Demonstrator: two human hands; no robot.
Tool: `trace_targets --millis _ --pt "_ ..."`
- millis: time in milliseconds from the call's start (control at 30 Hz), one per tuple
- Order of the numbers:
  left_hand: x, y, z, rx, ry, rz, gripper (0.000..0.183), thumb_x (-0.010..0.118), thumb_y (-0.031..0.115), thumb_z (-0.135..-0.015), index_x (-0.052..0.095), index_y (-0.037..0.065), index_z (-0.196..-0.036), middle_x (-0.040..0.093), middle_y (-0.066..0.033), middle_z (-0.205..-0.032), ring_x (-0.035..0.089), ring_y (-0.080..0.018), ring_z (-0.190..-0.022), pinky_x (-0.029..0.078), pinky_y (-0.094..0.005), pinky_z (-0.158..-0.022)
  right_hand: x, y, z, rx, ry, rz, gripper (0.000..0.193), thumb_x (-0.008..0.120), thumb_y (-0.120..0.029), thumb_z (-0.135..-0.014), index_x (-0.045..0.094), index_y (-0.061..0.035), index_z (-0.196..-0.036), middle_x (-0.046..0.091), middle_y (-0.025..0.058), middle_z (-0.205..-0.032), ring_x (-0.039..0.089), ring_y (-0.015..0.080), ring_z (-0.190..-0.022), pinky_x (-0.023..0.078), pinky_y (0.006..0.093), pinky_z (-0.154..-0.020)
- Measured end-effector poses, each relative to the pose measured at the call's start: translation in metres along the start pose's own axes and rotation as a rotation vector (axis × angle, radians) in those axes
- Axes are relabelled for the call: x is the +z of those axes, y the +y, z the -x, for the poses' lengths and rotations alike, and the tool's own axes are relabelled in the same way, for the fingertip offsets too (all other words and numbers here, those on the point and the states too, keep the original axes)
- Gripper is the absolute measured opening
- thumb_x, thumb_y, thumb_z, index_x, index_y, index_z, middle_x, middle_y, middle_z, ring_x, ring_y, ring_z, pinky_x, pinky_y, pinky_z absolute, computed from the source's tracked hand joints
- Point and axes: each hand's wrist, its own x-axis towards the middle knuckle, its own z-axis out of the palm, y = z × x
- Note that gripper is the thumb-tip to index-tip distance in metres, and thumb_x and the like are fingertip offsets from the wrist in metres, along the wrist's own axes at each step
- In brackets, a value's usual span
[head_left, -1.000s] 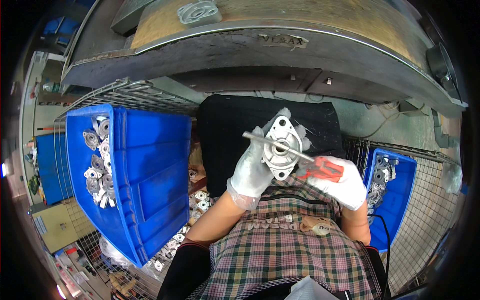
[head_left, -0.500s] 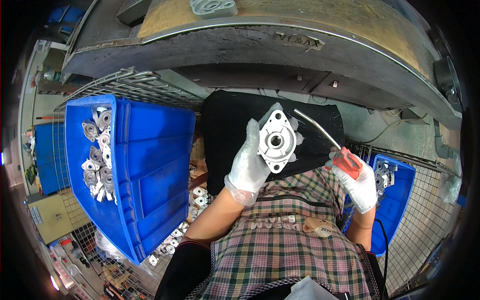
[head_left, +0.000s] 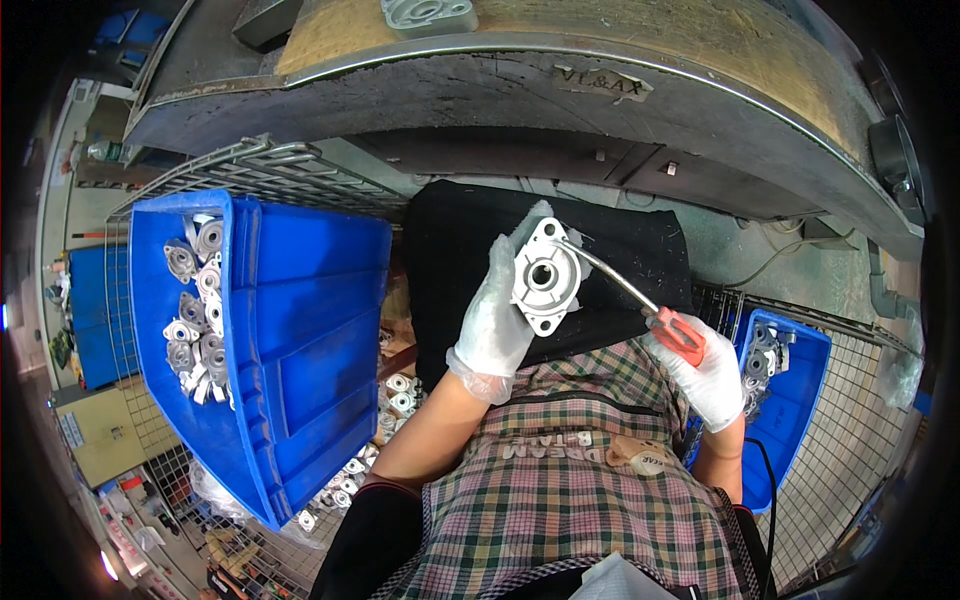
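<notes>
My left hand point(head_left: 495, 320), in a white glove with a clear plastic cover at the wrist, grips a silver diamond-shaped metal flange casting point(head_left: 541, 298). The casting has a round hole in its middle and a smaller hole at each end, and its ribbed face is turned up. In my right hand point(head_left: 712, 380), also white-gloved, is a red-handled deburring tool point(head_left: 630, 288) with a bent metal shaft. Its tip meets the casting's upper right edge near the top hole. Both hands are above a black cloth point(head_left: 450, 240) over my lap.
At left, a tilted blue bin point(head_left: 310, 330) holds several castings; more castings point(head_left: 345, 485) lie below it. Another blue bin point(head_left: 800, 400) with metal parts is at right. Wire mesh point(head_left: 860, 420) surrounds both sides. Ahead is a workbench edge point(head_left: 480, 85) with a casting point(head_left: 430, 14) on top.
My right hand has brought the deburring tool left and slightly down, so its tip has gone from apart to touching the casting. The casting has shifted slightly left and up.
</notes>
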Motion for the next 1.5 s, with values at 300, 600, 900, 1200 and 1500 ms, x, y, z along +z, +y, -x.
trace_targets --millis 300,600,900,1200,1500 --pt "-0.046 -0.015 -0.032 -0.004 0.061 -0.061 0.059 0.036 0.054 -0.097 0.040 0.014 -0.140 0.060 -0.0109 -0.118 0.063 -0.0242 -0.099 0.056 -0.0326 -0.069 0.021 0.012 -0.015 -0.178 0.006 0.561 0.025 0.069 -0.028 -0.082 0.064 -0.0107 -0.099 0.068 0.0141 -0.083 0.066 0.0335 -0.072 0.053 0.0409 -0.065" --pt "-0.085 -0.025 -0.063 -0.091 0.106 -0.055 0.049 0.040 0.044 -0.100 0.046 0.012 -0.136 0.059 -0.0037 -0.116 0.061 -0.0177 -0.098 0.051 -0.0321 -0.082 0.027 0.015 -0.051 -0.065 -0.043 0.685 0.033 0.061 -0.037 -0.086 0.059 -0.0089 -0.104 0.066 0.0197 -0.082 0.064 0.0387 -0.078 0.050 0.0461 -0.069" --pt "-0.114 -0.029 -0.087 -0.173 0.242 0.300 0.045 0.043 0.051 -0.096 0.057 0.014 -0.118 0.063 -0.0108 -0.111 0.059 -0.0319 -0.105 0.047 -0.0506 -0.088 0.021 -0.008 -0.051 0.006 -0.275 0.768 0.032 0.059 -0.036 -0.087 0.057 -0.0064 -0.099 0.065 0.0212 -0.082 0.063 0.0398 -0.081 0.050 0.0463 -0.071" --pt "-0.124 -0.041 -0.096 -0.085 0.249 0.240 0.044 0.046 0.049 -0.094 0.057 0.013 -0.117 0.065 -0.0106 -0.107 0.063 -0.0310 -0.096 0.049 -0.0480 -0.083 0.018 -0.010 -0.055 0.018 -0.310 0.890 0.030 0.059 -0.032 -0.087 0.057 -0.0056 -0.100 0.066 0.0195 -0.087 0.064 0.0381 -0.084 0.050 0.0454 -0.074" --pt "-0.120 -0.041 -0.095 -0.078 0.301 0.175 0.047 0.044 0.051 -0.095 0.055 0.014 -0.120 0.065 -0.0099 -0.108 0.063 -0.0305 -0.098 0.050 -0.0474 -0.081 0.027 -0.013 -0.063 0.031 -0.325 0.914 0.030 0.058 -0.031 -0.087 0.057 -0.0050 -0.102 0.066 0.0199 -0.089 0.064 0.0381 -0.085 0.050 0.0454 -0.075"
